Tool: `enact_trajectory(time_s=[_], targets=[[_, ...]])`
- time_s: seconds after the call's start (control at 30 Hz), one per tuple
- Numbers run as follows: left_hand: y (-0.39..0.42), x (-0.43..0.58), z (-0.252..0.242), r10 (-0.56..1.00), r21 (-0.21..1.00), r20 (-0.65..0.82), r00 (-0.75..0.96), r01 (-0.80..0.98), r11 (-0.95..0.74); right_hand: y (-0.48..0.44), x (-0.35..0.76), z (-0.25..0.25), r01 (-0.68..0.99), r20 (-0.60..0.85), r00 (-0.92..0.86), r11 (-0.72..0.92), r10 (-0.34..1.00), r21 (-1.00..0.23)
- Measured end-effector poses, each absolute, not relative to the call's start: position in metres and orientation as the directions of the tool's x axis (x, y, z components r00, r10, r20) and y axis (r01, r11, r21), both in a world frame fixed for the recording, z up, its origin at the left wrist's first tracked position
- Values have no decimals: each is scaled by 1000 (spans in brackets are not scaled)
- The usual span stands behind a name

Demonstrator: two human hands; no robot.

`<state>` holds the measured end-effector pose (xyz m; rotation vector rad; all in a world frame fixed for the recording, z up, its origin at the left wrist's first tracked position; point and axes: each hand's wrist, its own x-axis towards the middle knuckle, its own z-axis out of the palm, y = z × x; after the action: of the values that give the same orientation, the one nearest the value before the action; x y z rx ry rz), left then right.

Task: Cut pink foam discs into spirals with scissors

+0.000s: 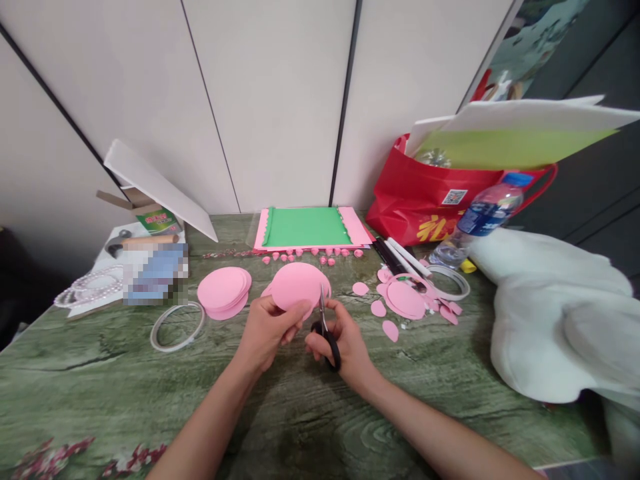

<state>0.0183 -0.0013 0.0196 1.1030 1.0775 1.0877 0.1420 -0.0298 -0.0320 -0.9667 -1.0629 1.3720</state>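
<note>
My left hand (273,328) pinches a pink paper circle (297,283) by its lower edge, thumb on top. In my right hand (345,340) is a pair of scissors (330,350) with black handles, its blades at the right edge of the circle. Part of another pink piece shows behind the held circle. To the left lies a stack of pink paper circles (223,291). Small rolled pink paper pieces (299,253) form rows beyond my hands. At the right are pink paper scraps (391,331) and ring-shaped offcuts (404,298).
Green and pink paper sheets (307,227) lie by the wall. Tape rolls (177,327) sit on the left and right. Pens (400,257), a water bottle (480,220), a red bag (415,193) and a white plush item (555,320) stand right. A bead string (90,285) lies left.
</note>
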Motion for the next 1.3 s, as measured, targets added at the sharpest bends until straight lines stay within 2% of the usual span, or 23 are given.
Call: enact_trajectory(time_s=[0.33,0.6,1.0,1.3], targets=[[-1,17,20,987,989,-99,124,-93,111,-29,143,-32,-280,17,-83,-7,996,-960],[-1,19,23,979,978,-76,188,-175,110,-30,142,-33,-260,0,-81,-21,997,-965],[0,16,22,989,991,-81,123,-98,93,-28,142,-37,-262,0,-73,-19,997,-965],[0,18,24,987,984,-66,146,-154,89,-29,140,-33,-251,-10,-80,-29,997,-968]])
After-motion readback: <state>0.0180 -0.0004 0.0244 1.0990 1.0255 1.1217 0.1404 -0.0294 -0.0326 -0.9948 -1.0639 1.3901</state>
